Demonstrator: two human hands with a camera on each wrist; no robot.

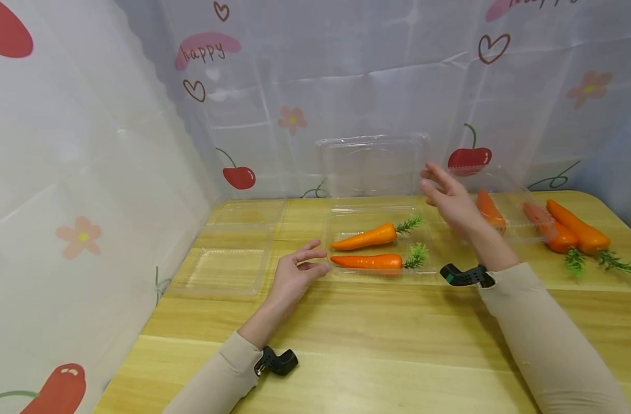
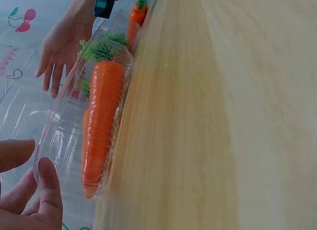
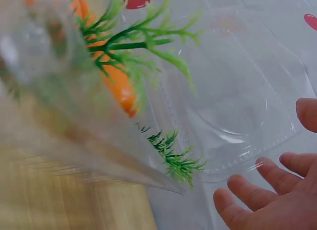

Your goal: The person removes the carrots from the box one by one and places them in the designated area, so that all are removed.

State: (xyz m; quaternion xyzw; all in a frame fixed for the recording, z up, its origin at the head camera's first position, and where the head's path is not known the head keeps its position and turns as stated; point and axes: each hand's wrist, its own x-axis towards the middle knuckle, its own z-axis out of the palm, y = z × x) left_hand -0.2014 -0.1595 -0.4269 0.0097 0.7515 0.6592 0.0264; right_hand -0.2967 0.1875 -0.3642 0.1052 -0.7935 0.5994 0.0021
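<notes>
A clear plastic clamshell box [image 1: 379,272] stands open mid-table, its lid [image 1: 374,167] raised at the back. Two orange carrots with green tops lie in it, a rear carrot [image 1: 367,237] and a front carrot [image 1: 367,262], tips to the left. My left hand [image 1: 289,277] is at the box's left end; in the left wrist view its thumb [image 2: 17,153] and fingers lie apart on either side of the clear rim [image 2: 47,126]. At the lid's right edge, my right hand [image 1: 452,201] is raised with fingers extended, fingertips close to the lid's edge in the right wrist view.
Left of the box lies another open clear clamshell [image 1: 227,270] without carrots. On the right, a third clear clamshell [image 1: 519,198] overlaps a carrot [image 1: 488,208]; two more carrots [image 1: 579,227] lie by it. A patterned curtain [image 1: 346,86] hangs behind the wooden table [image 1: 377,345].
</notes>
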